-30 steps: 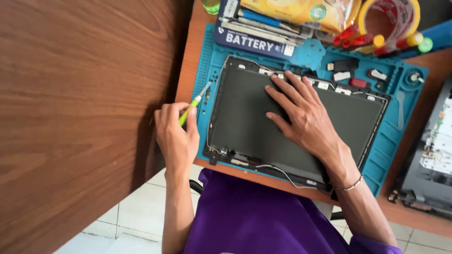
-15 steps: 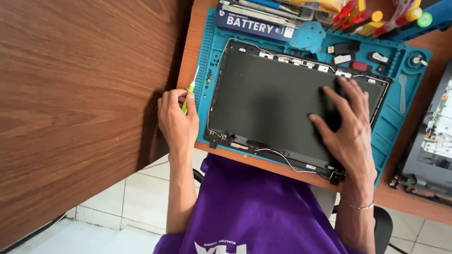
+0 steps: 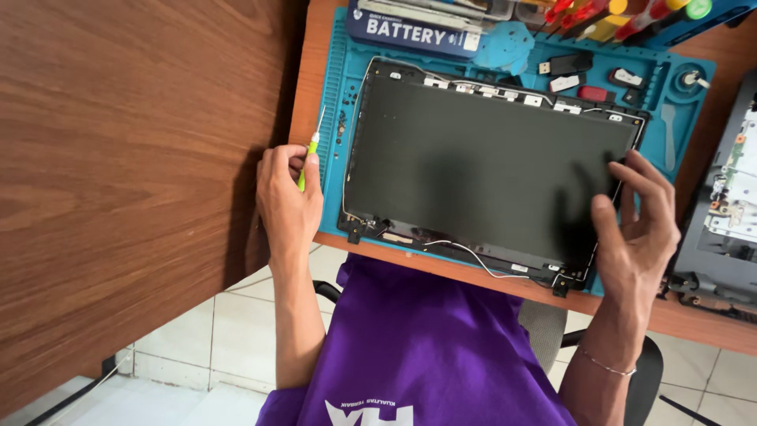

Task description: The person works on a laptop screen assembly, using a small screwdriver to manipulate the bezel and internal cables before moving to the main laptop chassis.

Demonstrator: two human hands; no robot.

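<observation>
Your left hand (image 3: pixel 288 201) pinches a green screwdriver (image 3: pixel 311 155), parked off the blue mat (image 3: pixel 335 118) beside the laptop screen panel (image 3: pixel 481 166). Your right hand (image 3: pixel 635 221), fingers spread, steadies the panel's right edge. Farther back, the tabletop (image 3: pixel 303 71) carries small tools.

Dark grey laptop screen panel (image 3: pixel 489 166), teal repair mat (image 3: pixel 335 95), lime-green screwdriver (image 3: pixel 310 158), purple shirt (image 3: pixel 426 347), brown woodgrain board (image 3: pixel 134 158)

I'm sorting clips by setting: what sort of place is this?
Most likely an electronics repair bench. A bare laptop screen panel lies on a blue repair mat, screwdrivers lie along the top edge, and an opened grey device sits to the right.
</observation>
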